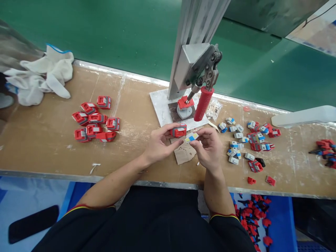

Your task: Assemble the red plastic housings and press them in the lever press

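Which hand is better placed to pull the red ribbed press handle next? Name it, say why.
Probably the right hand: it is nearer the handle, though pinching a small white, blue and yellow piece. The left hand, holding a red-and-grey plastic block, is farther off.

In a wide view from above, a head-worn camera looks forward and steeply down past a dark fabric shirt with red-and-yellow sleeve trim (157,217), which fills the lower middle at close range. The bare left hand (160,145) and bare right hand (211,148) fall near mid-frame over a brown-topped workbench (139,122), at middle distance; a flat green surface (110,35) spans much of the top, farther from the lens.
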`<move>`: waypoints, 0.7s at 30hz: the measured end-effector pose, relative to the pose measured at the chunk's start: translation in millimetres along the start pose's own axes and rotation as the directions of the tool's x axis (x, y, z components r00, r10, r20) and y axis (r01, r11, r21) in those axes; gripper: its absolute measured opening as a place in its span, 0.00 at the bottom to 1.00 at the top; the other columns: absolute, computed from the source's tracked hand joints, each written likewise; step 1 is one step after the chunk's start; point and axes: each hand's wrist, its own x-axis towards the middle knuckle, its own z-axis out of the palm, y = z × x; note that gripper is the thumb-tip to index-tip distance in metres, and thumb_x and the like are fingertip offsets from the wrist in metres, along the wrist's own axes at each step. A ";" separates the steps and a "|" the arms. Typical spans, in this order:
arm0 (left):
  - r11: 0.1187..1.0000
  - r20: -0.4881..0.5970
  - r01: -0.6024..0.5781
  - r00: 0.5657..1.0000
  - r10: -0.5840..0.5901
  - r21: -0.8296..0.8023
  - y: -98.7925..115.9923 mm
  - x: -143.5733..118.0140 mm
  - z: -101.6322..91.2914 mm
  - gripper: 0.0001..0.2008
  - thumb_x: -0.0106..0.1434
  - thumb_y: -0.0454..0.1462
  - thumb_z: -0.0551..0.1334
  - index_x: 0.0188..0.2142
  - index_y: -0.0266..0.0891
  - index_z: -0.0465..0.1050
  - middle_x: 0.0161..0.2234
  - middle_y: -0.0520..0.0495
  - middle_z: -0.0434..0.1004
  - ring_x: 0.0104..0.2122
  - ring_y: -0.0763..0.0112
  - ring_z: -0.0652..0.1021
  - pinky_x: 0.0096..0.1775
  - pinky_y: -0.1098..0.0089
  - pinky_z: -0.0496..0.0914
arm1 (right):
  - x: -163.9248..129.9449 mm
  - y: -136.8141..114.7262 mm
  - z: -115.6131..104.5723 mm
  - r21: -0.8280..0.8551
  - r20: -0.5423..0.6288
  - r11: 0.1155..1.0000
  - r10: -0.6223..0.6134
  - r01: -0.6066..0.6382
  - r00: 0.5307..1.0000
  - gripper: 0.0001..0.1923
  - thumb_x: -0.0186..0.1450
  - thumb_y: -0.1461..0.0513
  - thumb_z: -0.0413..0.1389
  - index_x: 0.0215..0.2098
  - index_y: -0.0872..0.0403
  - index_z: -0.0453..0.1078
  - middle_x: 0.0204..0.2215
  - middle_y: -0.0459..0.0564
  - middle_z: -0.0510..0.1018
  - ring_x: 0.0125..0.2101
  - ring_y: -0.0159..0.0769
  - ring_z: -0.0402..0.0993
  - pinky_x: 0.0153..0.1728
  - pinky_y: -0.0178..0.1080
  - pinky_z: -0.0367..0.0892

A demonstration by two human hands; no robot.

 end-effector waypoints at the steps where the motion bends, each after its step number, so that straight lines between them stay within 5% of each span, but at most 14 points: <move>1: 0.999 -0.002 -0.020 1.000 0.020 0.027 0.6 -0.4 0.3 0.21 0.65 0.36 0.72 0.56 0.37 0.77 0.53 0.37 0.85 0.49 0.60 0.87 0.52 0.63 0.84 | -0.3 0.3 1.5 -0.035 -0.009 0.999 -0.023 0.022 1.000 0.12 0.68 0.55 0.67 0.46 0.47 0.73 0.34 0.43 0.81 0.26 0.29 0.77 0.27 0.33 0.75; 7: 0.972 -0.021 -0.063 0.997 0.070 0.227 4.7 1.0 -1.0 0.18 0.68 0.33 0.67 0.56 0.37 0.78 0.53 0.38 0.86 0.48 0.62 0.87 0.48 0.67 0.85 | 2.8 -0.8 2.8 -0.277 0.044 0.900 -0.339 0.337 0.940 0.19 0.67 0.69 0.65 0.53 0.46 0.72 0.45 0.51 0.85 0.43 0.39 0.82 0.38 0.41 0.80; 13: 0.866 0.059 -0.194 0.980 0.188 0.462 10.3 1.5 -3.6 0.21 0.67 0.29 0.65 0.59 0.39 0.77 0.54 0.41 0.85 0.51 0.63 0.86 0.55 0.62 0.83 | 5.9 -5.5 5.4 -0.421 0.167 0.783 -0.429 0.458 0.888 0.26 0.68 0.71 0.62 0.61 0.48 0.66 0.44 0.52 0.86 0.42 0.41 0.82 0.38 0.44 0.81; 17: 0.780 0.136 -0.317 0.947 0.292 0.539 11.6 -0.7 -2.6 0.26 0.65 0.32 0.68 0.63 0.37 0.73 0.57 0.37 0.83 0.57 0.58 0.83 0.59 0.59 0.81 | 7.6 -7.0 10.9 -0.496 0.195 0.699 -0.490 0.516 0.850 0.23 0.69 0.73 0.59 0.58 0.49 0.67 0.41 0.51 0.87 0.38 0.41 0.81 0.38 0.45 0.80; 21: 0.725 0.070 -0.322 0.932 0.356 0.609 8.9 -2.8 0.6 0.21 0.67 0.35 0.70 0.59 0.39 0.76 0.54 0.39 0.85 0.54 0.59 0.85 0.57 0.61 0.82 | 6.2 -7.9 19.8 -0.575 0.197 0.617 -0.533 0.537 0.823 0.16 0.69 0.74 0.56 0.50 0.51 0.69 0.39 0.52 0.87 0.34 0.38 0.79 0.36 0.43 0.79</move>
